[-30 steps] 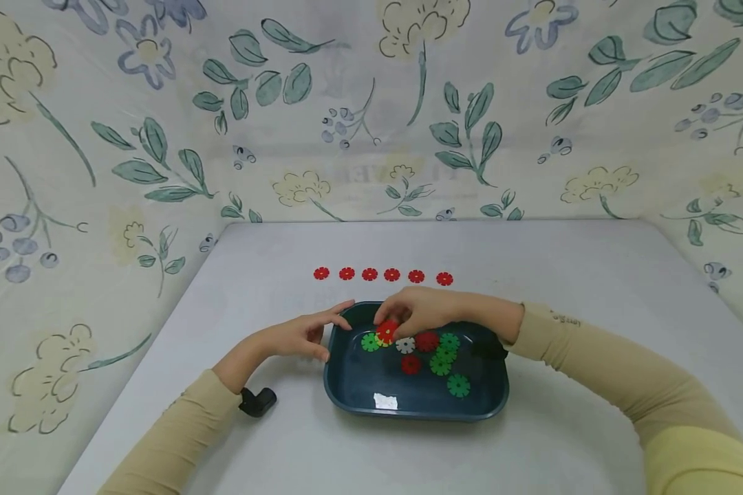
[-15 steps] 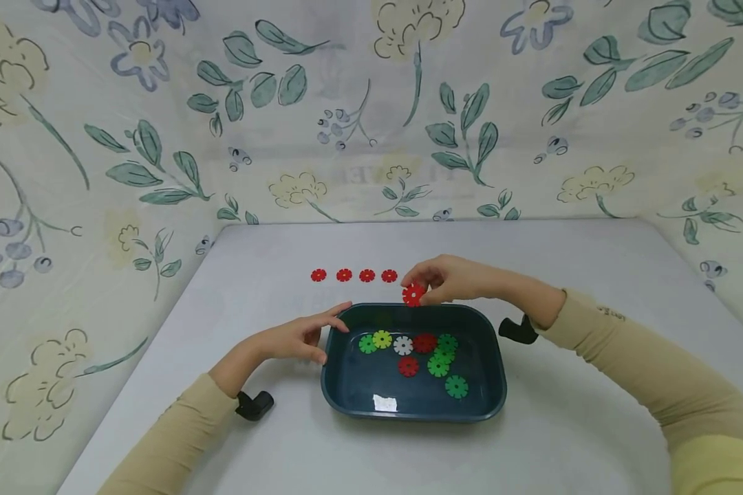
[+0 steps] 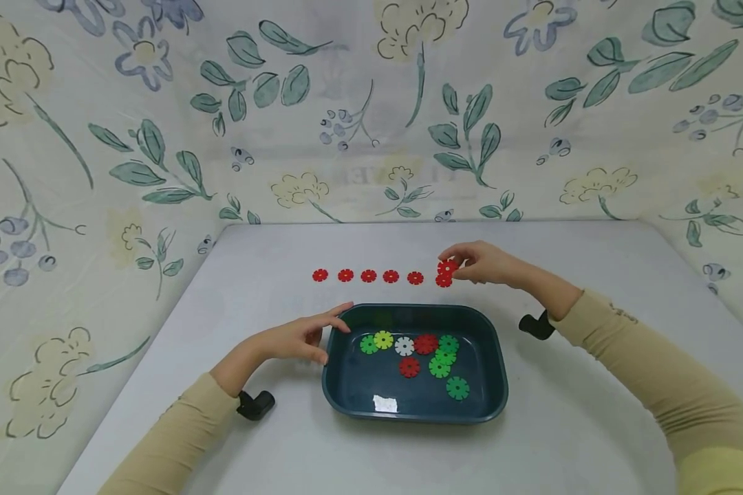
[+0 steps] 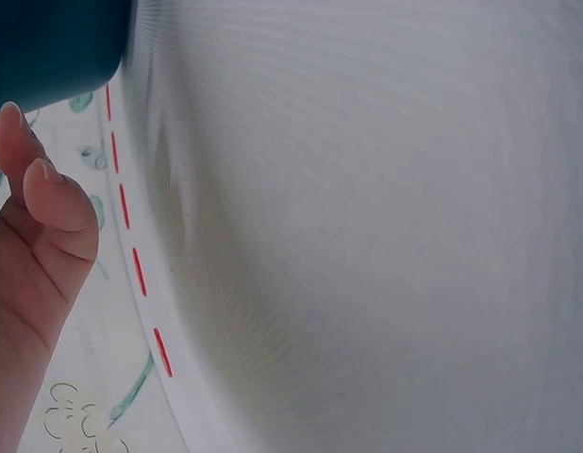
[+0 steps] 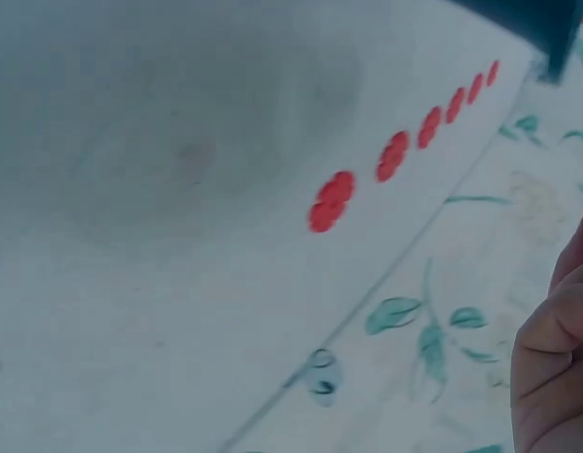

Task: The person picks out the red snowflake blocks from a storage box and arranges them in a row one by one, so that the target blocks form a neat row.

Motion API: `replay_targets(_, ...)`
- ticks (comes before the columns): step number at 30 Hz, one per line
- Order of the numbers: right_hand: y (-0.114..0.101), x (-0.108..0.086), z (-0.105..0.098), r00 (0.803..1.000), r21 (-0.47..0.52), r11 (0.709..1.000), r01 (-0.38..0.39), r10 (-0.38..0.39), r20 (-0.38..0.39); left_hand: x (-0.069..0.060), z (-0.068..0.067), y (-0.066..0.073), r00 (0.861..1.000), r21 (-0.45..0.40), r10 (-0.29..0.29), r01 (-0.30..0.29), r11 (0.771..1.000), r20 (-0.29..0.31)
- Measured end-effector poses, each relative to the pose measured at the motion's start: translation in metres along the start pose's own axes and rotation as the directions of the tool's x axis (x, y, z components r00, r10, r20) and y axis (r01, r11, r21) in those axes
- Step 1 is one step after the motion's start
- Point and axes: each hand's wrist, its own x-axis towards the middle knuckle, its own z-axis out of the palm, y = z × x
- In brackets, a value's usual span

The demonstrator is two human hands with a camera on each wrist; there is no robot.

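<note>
In the head view my right hand point(image 3: 486, 264) pinches a red notched disc point(image 3: 447, 267) just above and behind the last red disc point(image 3: 444, 281) of a row on the table. The row's leftmost disc point(image 3: 320, 275) lies behind the tray's left end. My left hand point(image 3: 291, 339) rests with spread fingers on the left rim of the dark blue tray point(image 3: 415, 411). Inside the tray lie several green discs point(image 3: 457, 388), a yellow one point(image 3: 383, 339), a white one point(image 3: 404, 346) and some red ones point(image 3: 409, 367). In the right wrist view only part of my right hand point(image 5: 556, 359) shows.
A white table point(image 3: 582, 412) bears the tray and the row. Floral cloth point(image 3: 359, 82) hangs behind and at the sides. A black wrist device point(image 3: 256, 405) sits by the left wrist, another point(image 3: 536, 326) by the right.
From inside the tray, my right hand has carried a red disc backward and to the right, to the row's right end. My left hand has stayed at the rim.
</note>
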Motion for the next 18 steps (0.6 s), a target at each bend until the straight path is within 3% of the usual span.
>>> replay_targets(8, 0.038, 0.013, -0.002, 0.993, 0.055, 0.994, -0.098, 0.101, -0.066, 0.001, -0.001, 0.000, 1.000, 0.005, 0.005, -0.005, 1.000, 0.003)
replay_targets(18, 0.058, 0.028, 0.002, 0.973, 0.054, 0.977, -0.206, 0.210, -0.092, 0.000, 0.000, 0.000, 1.000, 0.004, 0.008, -0.008, 1.000, 0.003)
